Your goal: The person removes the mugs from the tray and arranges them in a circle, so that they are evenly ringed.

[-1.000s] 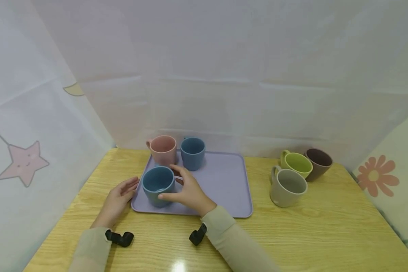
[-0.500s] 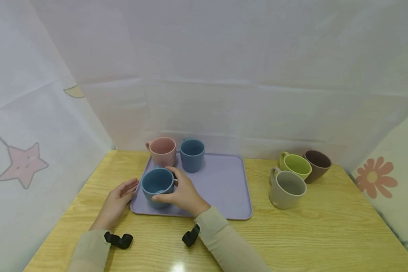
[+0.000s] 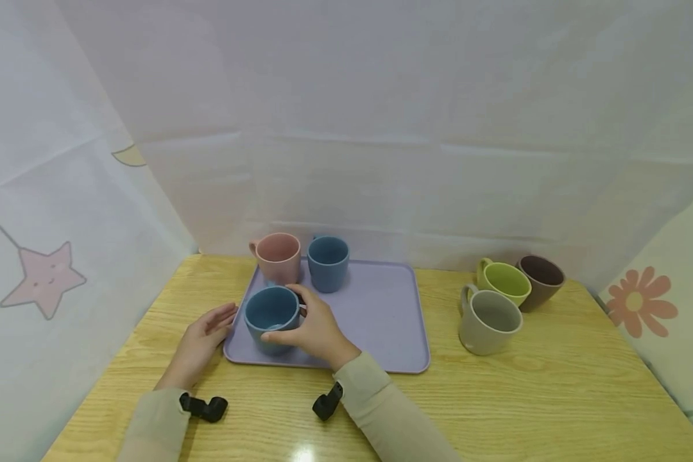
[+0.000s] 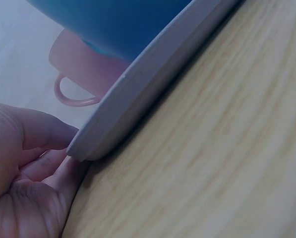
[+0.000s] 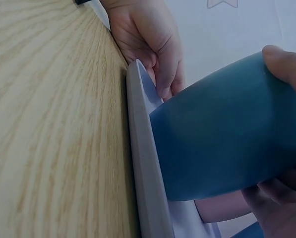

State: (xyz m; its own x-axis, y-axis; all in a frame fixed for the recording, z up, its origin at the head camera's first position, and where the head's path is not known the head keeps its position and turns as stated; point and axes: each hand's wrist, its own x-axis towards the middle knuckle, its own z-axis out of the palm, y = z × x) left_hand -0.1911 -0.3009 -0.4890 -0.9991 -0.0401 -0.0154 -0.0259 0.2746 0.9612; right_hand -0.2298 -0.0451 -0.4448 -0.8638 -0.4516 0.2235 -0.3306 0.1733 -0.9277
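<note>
A teal-blue mug (image 3: 273,314) stands upright at the front left of a lilac tray (image 3: 375,317). My right hand (image 3: 319,330) grips this mug from its handle side, with the thumb on the near wall and the fingers behind. The right wrist view has the mug (image 5: 222,134) close up, its base over the tray floor. My left hand (image 3: 199,340) rests on the table with relaxed fingers against the tray's left edge; in the left wrist view the fingertips meet the tray rim (image 4: 138,89). Behind stand a pink mug (image 3: 278,260) and another blue mug (image 3: 328,266).
On the wooden table (image 3: 496,398) to the right of the tray stand a grey mug (image 3: 487,324), a lime-green mug (image 3: 505,282) and a dark brown mug (image 3: 539,279), grouped closely. A white cloth backdrop (image 3: 346,128) rises right behind the table.
My right hand has shifted slightly left and settled closer round the teal-blue mug, its thumb further along the near wall. The left hand and the tray keep their place.
</note>
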